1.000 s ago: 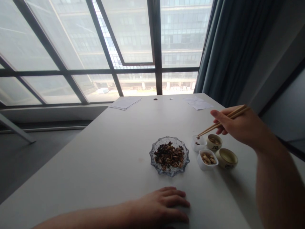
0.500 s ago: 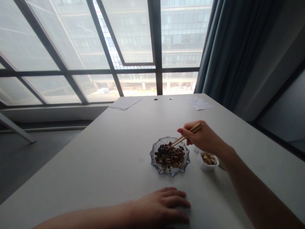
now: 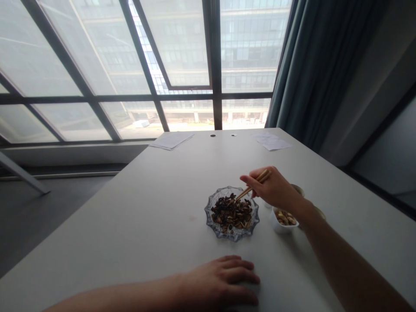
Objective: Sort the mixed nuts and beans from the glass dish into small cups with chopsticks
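My right hand (image 3: 268, 186) is closed around a pair of wooden chopsticks (image 3: 251, 186). Their tips reach into a scalloped clear glass dish (image 3: 210, 225) at its upper right. Dark seeds and brown striped ones, which look like sunflower seeds (image 3: 234, 214), fill the dish. Whether the tips pinch a seed is too small to tell. My left hand (image 3: 224, 279) lies flat on the table in front of the dish, fingers stretched out, with nothing in it. Just right of the dish, a small white cup (image 3: 283, 229) holds light brown nuts (image 3: 285, 217). My right wrist partly covers it.
Behind my right forearm show the rims of other containers, a pale one (image 3: 298, 190) among them, mostly hidden. Papers lie at the white table's (image 3: 156, 208) far left (image 3: 172, 140) and far right (image 3: 272, 141). Windows stand beyond, with a dark curtain (image 3: 302, 73) on the right.
My right hand has shifted slightly left and down, and the chopstick tips have moved a little to the right within the dish. More container rims show behind my wrist. My left hand stays put.
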The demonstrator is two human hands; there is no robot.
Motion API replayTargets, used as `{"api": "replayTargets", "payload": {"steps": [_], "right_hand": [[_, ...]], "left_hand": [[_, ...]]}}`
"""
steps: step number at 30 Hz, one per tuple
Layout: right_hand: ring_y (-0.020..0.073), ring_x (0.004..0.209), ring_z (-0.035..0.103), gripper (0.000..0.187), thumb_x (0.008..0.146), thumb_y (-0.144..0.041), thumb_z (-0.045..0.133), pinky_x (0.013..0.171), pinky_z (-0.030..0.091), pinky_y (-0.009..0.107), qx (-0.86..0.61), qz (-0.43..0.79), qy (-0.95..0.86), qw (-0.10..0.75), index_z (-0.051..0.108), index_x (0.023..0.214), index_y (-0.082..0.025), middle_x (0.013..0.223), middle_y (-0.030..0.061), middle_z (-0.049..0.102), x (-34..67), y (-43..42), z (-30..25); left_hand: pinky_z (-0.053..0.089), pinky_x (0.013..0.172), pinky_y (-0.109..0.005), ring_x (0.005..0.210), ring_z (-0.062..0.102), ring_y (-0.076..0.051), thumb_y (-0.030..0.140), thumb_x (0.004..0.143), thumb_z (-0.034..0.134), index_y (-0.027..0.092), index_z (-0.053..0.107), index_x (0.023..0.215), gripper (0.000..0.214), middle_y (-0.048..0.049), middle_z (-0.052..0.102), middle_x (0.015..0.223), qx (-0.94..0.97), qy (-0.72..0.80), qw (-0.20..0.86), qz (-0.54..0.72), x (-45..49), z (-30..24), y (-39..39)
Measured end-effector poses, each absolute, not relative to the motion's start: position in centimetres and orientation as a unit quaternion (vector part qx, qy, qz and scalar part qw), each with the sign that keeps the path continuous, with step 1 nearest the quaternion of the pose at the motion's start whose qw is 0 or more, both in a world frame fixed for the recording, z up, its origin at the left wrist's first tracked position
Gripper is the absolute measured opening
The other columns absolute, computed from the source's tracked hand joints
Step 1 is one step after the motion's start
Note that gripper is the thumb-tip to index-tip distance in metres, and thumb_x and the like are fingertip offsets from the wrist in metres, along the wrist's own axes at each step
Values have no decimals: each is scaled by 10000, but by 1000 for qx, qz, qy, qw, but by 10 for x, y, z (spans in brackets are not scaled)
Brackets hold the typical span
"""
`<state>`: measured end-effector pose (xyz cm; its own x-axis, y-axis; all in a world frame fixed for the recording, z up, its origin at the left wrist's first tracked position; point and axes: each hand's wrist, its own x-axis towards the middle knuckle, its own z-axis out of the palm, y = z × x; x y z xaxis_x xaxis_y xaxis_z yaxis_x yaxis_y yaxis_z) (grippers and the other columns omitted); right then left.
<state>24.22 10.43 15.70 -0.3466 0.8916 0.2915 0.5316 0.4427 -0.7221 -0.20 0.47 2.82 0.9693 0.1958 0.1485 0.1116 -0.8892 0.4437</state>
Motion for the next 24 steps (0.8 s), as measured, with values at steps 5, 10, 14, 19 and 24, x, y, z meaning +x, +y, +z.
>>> {"api": "replayTargets", "payload": {"steps": [5,10,14,19,24], "right_hand": [[151,514,611,479,989,-529,692,542,433,268,-438,284,-786,332,641,661,-184,550,9,667,241,101,160],[111,491,513,577,1024,-542,637,543,378,265,-419,243,-811,328,539,579,-188,517,-9,611,232,105,148],[107,484,491,620,1044,-567,591,539,357,271,-427,200,-816,333,537,561,-183,497,-2,588,231,102,151],[134,454,549,629,1004,-669,615,479,370,269,-464,202,-781,365,591,593,-193,497,15,628,255,87,178],[162,424,611,608,961,-703,659,457,391,285,-558,117,-728,381,645,611,-207,496,23,660,296,78,202]], "left_hand": [[366,1315,-435,1519,528,-309,286,1146,534,211,682,1373,281,-98,627,1565,967,79,225,89,-3,26,5],[360,1316,-428,1512,536,-305,280,1155,518,213,689,1369,282,-93,635,1556,967,84,220,99,-3,25,4],[358,1318,-423,1512,535,-302,291,1163,501,204,693,1369,295,-97,635,1557,967,88,222,85,-2,28,3],[343,1326,-415,1516,532,-297,285,1160,509,208,693,1369,290,-88,635,1557,966,88,228,89,-3,28,3],[341,1327,-406,1506,542,-298,273,1146,537,204,697,1354,272,-91,638,1552,964,81,229,103,-3,27,4]]}}
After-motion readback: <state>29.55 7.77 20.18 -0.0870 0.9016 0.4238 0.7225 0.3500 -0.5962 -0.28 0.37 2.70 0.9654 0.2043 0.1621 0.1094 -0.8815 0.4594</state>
